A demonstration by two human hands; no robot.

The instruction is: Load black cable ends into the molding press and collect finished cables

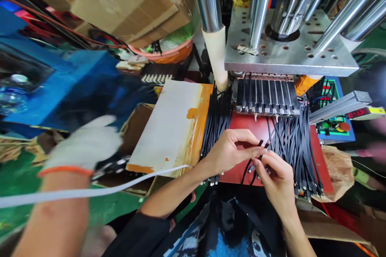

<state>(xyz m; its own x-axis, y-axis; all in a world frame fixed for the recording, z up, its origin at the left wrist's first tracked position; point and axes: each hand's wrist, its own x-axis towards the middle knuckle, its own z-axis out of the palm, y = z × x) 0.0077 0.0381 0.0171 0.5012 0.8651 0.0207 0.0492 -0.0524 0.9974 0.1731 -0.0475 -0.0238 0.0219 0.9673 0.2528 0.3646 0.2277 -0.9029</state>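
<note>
My left hand (230, 150) and my right hand (276, 176) meet over the red work surface (259, 126), both pinching thin black cables (261, 147) between their fingertips. A bundle of black cables (217, 122) lies to the left of my hands. Another spread of black cables (297, 148) with metal ends hangs to the right. Behind them sits a black slotted mould (267, 96) under the press, with cables laid in its grooves.
A co-worker's white-gloved hand (86, 144) reaches in at the left, blurred, near a white cord (90, 190). A white and orange board (171, 124) lies beside the cables. Steel press columns (208, 0), a control panel (334, 124) and cardboard boxes (132, 4) surround the area.
</note>
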